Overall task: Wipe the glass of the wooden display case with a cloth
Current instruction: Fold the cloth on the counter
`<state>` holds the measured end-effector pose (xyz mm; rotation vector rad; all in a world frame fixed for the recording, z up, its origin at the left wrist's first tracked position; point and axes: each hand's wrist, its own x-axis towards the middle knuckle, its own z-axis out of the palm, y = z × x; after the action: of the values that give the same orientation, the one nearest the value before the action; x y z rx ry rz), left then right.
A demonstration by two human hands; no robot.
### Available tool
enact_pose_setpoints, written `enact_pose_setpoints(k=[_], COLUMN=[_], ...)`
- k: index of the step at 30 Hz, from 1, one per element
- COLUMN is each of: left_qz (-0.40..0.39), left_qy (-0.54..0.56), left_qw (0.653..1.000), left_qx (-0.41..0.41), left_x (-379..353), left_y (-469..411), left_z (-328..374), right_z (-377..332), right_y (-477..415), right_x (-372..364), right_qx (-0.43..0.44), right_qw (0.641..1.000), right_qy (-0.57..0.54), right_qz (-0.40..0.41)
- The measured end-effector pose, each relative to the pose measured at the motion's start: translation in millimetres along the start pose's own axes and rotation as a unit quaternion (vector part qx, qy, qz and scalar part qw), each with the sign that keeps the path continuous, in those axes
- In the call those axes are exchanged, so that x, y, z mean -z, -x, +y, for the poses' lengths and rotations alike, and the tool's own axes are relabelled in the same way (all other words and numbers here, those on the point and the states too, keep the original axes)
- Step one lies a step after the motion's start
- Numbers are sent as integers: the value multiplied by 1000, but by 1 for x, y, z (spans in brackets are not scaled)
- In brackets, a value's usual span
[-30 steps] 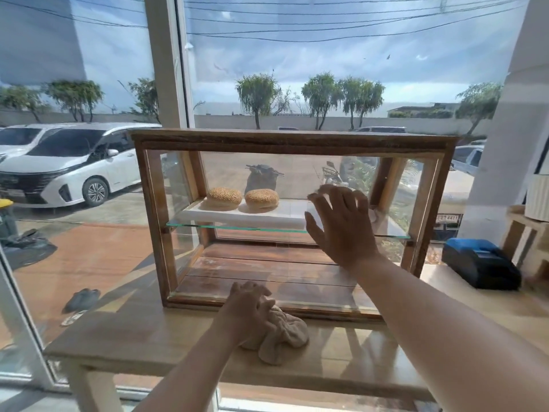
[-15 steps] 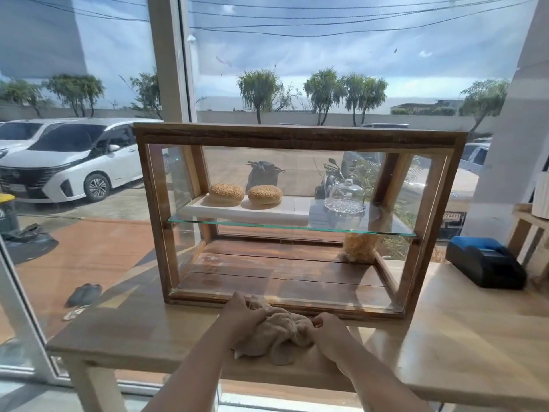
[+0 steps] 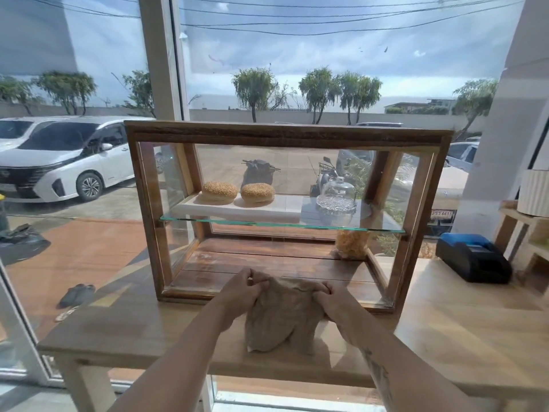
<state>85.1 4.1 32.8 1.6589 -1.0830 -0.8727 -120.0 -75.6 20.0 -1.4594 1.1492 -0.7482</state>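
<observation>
Two hands, one job: I have the cloth stretched between them, and the glass in front of me is not yet touched. Largest first, the table [image 3: 445, 337] is a pale wooden top set against the big window, and on it stands the display case [image 3: 285, 133], a wooden frame with glass on its faces and a glass shelf [image 3: 282, 225] across the middle. On that shelf sit two seeded buns [image 3: 219, 190] on a white board and a small glass dome [image 3: 338, 190] on its dish; below, on the case floor, is a jar of something yellow [image 3: 352, 248]. A black and blue machine [image 3: 472, 260] rests on the table to my right, well apart from the case. The cloth [image 3: 280, 318], beige and crumpled, hangs down onto the table just in front of the case's bottom rail. My left hand [image 3: 242, 289] pinches its upper left corner, fingers closed tight on the fabric, and my right hand [image 3: 332, 301] grips the upper right edge the same way. To do this well, I judge I should fold the cloth into a flat pad rather than a wad, start at the top of the front pane and work down in overlapping strokes, pressing lightly so the case does not slide on the table.
</observation>
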Motion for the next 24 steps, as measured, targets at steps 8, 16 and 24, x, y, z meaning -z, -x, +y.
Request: enact_pose_setpoints(k=[8,16,24], left_qz=[-63,-60,-107], left_qy=[-89,-375,-527], left_qw=[986,918,839], left_qx=[-129,-115,-82], left_x=[11,-10,-38], left_y=[14,6,23], left_z=[26,-14,-51], right_z=[-30,-1,30], right_y=[13,10,23], right_x=[23,16,-18], right_qx=[113,31,102], right_qw=[991,931,842], right_qy=[65,352,526], right_qz=[-36,-88,-62])
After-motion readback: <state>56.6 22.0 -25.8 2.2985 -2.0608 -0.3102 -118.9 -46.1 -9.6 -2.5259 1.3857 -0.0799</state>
